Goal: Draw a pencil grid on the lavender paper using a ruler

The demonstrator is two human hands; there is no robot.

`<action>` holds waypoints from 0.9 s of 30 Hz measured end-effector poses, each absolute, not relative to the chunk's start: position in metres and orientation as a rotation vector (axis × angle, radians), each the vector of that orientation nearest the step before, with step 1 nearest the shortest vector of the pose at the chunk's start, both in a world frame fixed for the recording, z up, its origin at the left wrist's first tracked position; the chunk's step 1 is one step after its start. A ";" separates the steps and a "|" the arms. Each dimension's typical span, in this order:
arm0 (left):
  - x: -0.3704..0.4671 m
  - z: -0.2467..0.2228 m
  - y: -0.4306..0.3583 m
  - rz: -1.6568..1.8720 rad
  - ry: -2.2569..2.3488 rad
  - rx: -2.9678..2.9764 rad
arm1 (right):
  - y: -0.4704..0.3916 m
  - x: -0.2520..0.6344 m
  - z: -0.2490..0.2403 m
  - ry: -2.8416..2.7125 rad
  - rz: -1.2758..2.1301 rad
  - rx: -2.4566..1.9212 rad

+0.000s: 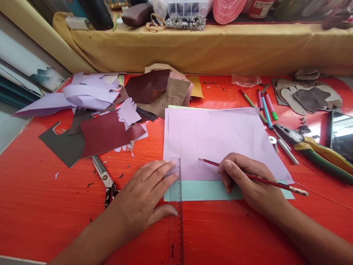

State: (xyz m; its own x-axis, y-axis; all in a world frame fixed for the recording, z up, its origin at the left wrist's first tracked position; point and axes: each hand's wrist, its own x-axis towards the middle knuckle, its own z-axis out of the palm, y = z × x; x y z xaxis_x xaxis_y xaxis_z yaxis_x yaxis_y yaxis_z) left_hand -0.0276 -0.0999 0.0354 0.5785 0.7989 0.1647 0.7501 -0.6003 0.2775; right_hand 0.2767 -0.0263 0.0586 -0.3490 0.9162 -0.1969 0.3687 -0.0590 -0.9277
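Observation:
A stack of lilac paper [226, 136] over a teal sheet [204, 190] lies on the red table [132, 235]. Thin pencil lines run across the lilac sheet's left part. My left hand [151, 189] is spread, its fingertips on a clear ruler [176, 221] that stands lengthwise over the paper's lower left and the table edge side. Between the fingers of my right hand [245, 176] is a red and black pencil [264, 179], its tip touching the paper near a drawn line.
Scissors [104, 177], leather pieces [107, 134] and lilac scraps [91, 92] lie at the left. Felt pens [267, 110], pliers [317, 147], a phone [342, 132] and leather cutouts [311, 95] are at the right. A cloth-covered shelf [193, 48] runs along the back.

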 end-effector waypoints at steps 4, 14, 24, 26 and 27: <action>-0.028 0.035 -0.100 0.411 1.306 2.618 | -0.026 0.276 0.058 -1.699 1.419 -1.383; -0.028 0.034 -0.098 0.445 1.295 2.647 | -0.028 0.275 0.058 -1.598 1.471 -1.357; -0.029 0.031 -0.098 0.469 1.290 2.646 | -0.029 0.272 0.066 -1.498 1.565 -1.350; -0.029 0.030 -0.098 0.470 1.292 2.640 | -0.030 0.271 0.070 -1.502 1.583 -1.332; -0.029 0.029 -0.098 0.471 1.291 2.639 | -0.030 0.270 0.072 -1.511 1.588 -1.320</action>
